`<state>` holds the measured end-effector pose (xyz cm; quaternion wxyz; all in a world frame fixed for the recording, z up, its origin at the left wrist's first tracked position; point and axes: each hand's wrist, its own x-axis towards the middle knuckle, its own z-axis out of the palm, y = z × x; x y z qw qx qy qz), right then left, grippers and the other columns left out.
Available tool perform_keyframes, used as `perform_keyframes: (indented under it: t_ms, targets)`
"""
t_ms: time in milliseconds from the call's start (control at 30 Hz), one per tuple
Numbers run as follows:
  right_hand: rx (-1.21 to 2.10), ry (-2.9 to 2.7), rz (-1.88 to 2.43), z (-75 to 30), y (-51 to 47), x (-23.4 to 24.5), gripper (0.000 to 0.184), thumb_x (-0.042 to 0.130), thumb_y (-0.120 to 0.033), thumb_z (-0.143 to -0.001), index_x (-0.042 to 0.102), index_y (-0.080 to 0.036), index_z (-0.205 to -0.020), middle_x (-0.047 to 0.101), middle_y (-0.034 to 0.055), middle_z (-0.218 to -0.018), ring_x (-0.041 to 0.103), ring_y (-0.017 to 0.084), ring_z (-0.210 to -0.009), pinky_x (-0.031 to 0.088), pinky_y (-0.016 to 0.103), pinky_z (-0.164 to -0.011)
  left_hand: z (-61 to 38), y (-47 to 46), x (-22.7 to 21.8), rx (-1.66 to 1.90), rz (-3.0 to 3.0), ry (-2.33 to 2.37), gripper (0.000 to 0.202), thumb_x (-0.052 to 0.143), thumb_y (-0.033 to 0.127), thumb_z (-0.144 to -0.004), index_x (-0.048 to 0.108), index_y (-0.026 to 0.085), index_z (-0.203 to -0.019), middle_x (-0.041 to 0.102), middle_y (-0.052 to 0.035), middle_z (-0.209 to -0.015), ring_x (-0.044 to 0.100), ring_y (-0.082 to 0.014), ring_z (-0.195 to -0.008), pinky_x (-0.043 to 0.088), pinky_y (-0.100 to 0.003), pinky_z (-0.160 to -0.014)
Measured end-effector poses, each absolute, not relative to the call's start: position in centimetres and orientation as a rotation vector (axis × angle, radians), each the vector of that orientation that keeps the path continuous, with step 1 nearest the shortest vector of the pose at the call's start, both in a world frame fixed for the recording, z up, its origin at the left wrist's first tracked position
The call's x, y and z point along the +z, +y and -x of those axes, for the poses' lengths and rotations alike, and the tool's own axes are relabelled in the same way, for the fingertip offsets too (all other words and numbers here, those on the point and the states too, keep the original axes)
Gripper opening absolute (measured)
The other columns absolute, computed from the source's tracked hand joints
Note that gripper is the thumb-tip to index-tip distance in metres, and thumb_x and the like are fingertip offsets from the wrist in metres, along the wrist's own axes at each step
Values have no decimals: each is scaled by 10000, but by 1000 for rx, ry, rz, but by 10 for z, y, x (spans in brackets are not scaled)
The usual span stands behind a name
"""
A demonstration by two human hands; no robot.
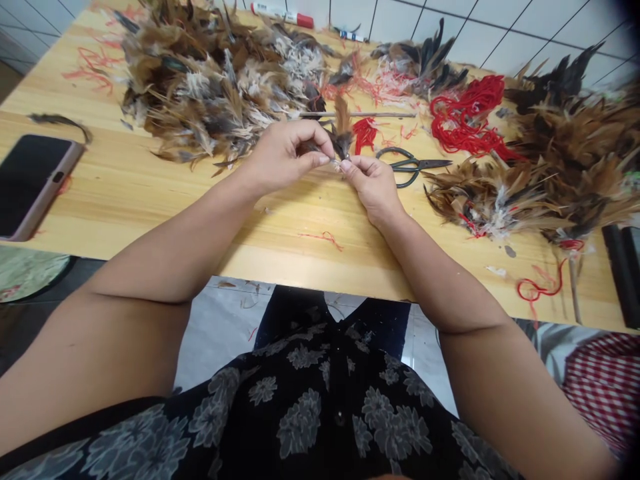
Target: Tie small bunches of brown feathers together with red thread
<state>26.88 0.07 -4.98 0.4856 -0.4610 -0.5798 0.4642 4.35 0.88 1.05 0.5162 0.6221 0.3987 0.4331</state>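
Observation:
My left hand [293,152] and my right hand [373,187] meet over the middle of the table. Between their fingertips is a brown and dark feather [343,125], its tip pointing away from me. The right thumb and fingers pinch it near its base. My left thumb and forefinger close on pale fluff at the same base. Just beyond the hands lie a thin stick [370,115] and a short bundle of red yarn [365,133]. Dark-handled scissors [413,165] rest to the right of my right hand, blades pointing right.
A large heap of brown feathers [215,87] spreads at the back left. More feathers [565,140] and a tangle of red yarn [467,113] lie on the right. A phone [37,183] sits at the left edge, a red-capped marker [283,15] by the tiled wall.

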Motion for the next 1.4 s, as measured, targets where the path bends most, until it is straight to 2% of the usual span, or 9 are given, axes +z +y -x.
perform_keyframes:
  t_ms: [233,333,467,567,767,933,1133,1267,1400]
  targets:
    - [1194,-1430,1050,-271,0,-48,689,1013,-896,-885,840,-230,-928,866,44,-990,817,242,-1137,705,387,-1031,-39,22,2,1083,-1689,859,331,1065,11,-924,897,288,-858,842,-3,-900,749,-269,-1028,493,-373,-881]
    - [1201,-1446,1024,-272,0,-49,682,1007,-891,-898,856,-227,-944,862,39,-992,815,239,-1139,702,389,-1042,-40,22,4,1099,-1676,866,378,1025,-50,-929,898,295,-842,825,-16,-869,754,-295,-1051,478,-394,-890]
    - [1174,-1476,1038,-275,3,-53,667,984,-890,-930,883,-232,-978,860,37,-982,794,222,-1053,689,385,-997,-42,18,12,1129,-1540,902,445,899,-202,-909,859,236,-843,786,-14,-855,695,-278,-1123,459,-355,-999]
    - [1149,-1503,1040,-276,5,-56,662,981,-884,-938,888,-230,-991,866,38,-995,775,210,-1011,681,381,-981,-44,12,21,1081,-1542,957,442,893,-197,-895,859,237,-819,805,-23,-895,691,-283,-1124,464,-352,-1001]
    - [1131,-1537,1024,-275,8,-58,675,973,-886,-946,854,-222,-959,816,26,-933,746,202,-980,659,376,-954,-47,6,25,1038,-1372,968,483,877,-208,-878,791,258,-786,784,-3,-810,712,-300,-1187,462,-352,-976]
    - [1126,-1542,1045,-274,8,-59,640,984,-848,-962,847,-223,-958,792,20,-917,709,190,-949,637,360,-913,-44,10,22,1029,-1372,972,506,842,-277,-914,828,222,-835,789,23,-807,708,-247,-1120,457,-311,-1021]
    - [1131,-1518,1048,-272,6,-58,642,999,-842,-942,863,-214,-946,791,17,-926,705,182,-940,620,342,-890,-34,15,16,995,-1751,942,360,979,-87,-923,926,261,-849,853,-14,-896,762,-281,-1008,542,-360,-939]
    - [1112,-1560,1087,-271,5,-55,695,1006,-891,-887,846,-215,-913,761,3,-880,666,176,-900,578,330,-841,-27,26,3,935,-2127,828,289,899,-2,-934,959,280,-956,896,-5,-991,762,-264,-963,563,-394,-977]
    - [1082,-1683,1123,-272,4,-52,670,998,-849,-929,819,-204,-898,708,2,-854,615,168,-870,527,330,-813,-22,37,-9,918,-2326,775,295,847,41,-907,941,311,-978,903,-15,-1037,796,-300,-1008,584,-443,-1012]
